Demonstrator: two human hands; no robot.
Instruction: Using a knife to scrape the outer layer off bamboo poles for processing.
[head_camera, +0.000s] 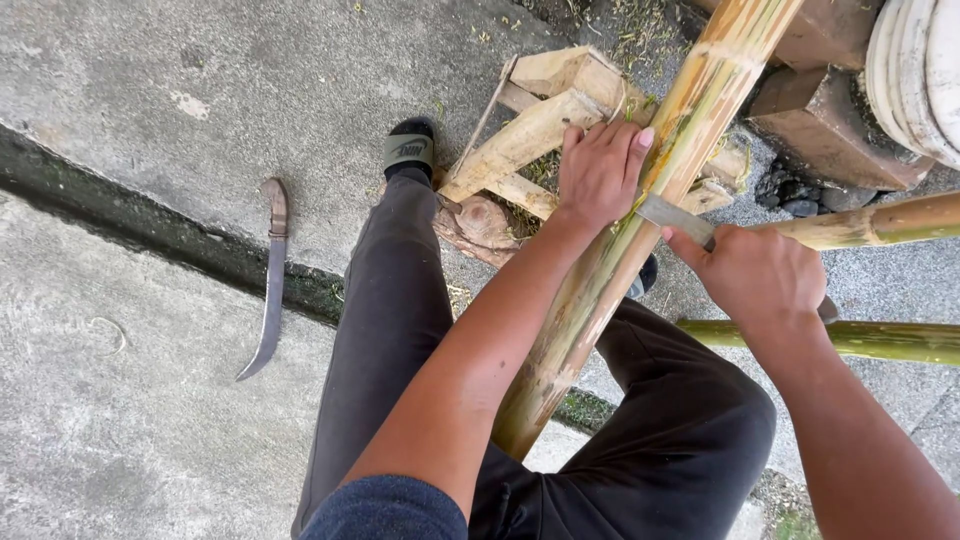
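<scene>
We steady a long bamboo pole (640, 230) that rests across our lap and a rough wooden stand (530, 140), its long axis running from our knees up toward the top right. Our left hand (600, 172) lies folded over its upper side; our right hand (757, 275) grips a flat blade (675, 217) set against it. The pole looks stiff, smooth and fairly heavy, best gripped around the shaft. A curved knife (270, 280) lies well apart on the concrete floor (120, 420).

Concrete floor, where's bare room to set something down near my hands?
Bare concrete lies left of the curved knife, and beyond the gutter at upper left. It is crowded around the left hand, right hand, bamboo pole and wooden stand.
</scene>
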